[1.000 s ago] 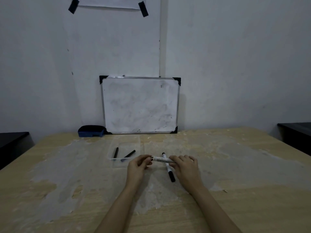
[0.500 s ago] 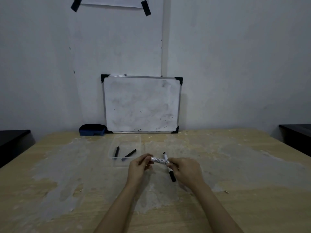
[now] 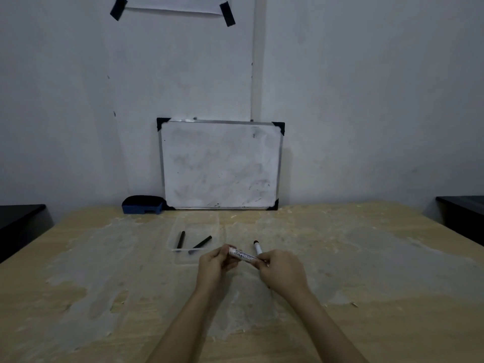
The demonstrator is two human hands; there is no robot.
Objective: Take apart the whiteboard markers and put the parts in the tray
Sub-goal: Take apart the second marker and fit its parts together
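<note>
1. Between the two hands, above the table, a white marker barrel [image 3: 243,255] with printed lettering is pinched at both ends and lies nearly level, its left end a little higher than its right.
2. Fingertips of the left hand [image 3: 213,265] close around the barrel's left end; the thumb and curled fingers press on it from opposite sides.
3. Fingers of the right hand [image 3: 281,269] clench over the barrel's right end and hide that end completely.
4. Both forearms reach up from the bottom edge and converge toward the middle of the table.
5. Just behind the right hand's knuckles, a second marker [image 3: 257,248] lies on the table, its black tip pointing away from the person; the hand covers its near part.
6. To the left of the held barrel sits a clear, shallow tray [image 3: 196,223], hard to make out against the surface.
7. Two black marker parts lie near the tray's front edge: a left black piece [image 3: 180,240] almost straight front to back, and a right black piece [image 3: 200,244] slanted. They are near each other but apart.
8. The wooden table [image 3: 366,271] is worn, with pale grey patches across its middle.
9. At the back, a smudged whiteboard [image 3: 220,165] leans against the wall, with a blue eraser [image 3: 142,204] just beside its lower left corner.
10. High on the wall, a sheet of paper [image 3: 172,3] is fixed with black tape.
</note>
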